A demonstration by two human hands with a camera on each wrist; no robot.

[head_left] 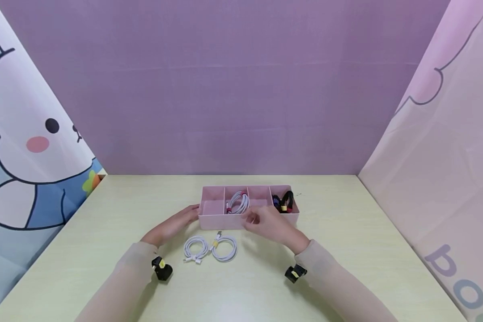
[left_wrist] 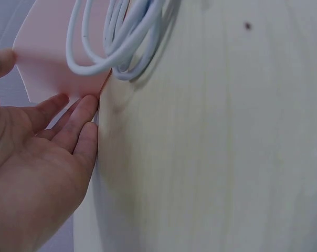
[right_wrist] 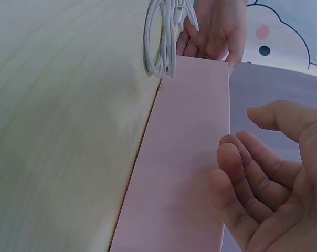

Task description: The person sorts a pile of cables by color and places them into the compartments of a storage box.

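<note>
A pink divided box stands on the table. One compartment holds a coiled white cable with red ties, and the far right one holds black cables with coloured bands. My left hand touches the box's left end, fingers extended along it; the left wrist view shows the thumb at its upper edge. Over the box's front wall, right of the middle, is my right hand, fingers loosely bent and holding nothing. In front of the box lie two coiled white cables, the left one with a white tie, the right one with a yellow tie.
The pale wooden table meets a purple backdrop behind. Printed cloths hang at both sides, the left one with a cartoon animal. Each wrist carries a small black camera.
</note>
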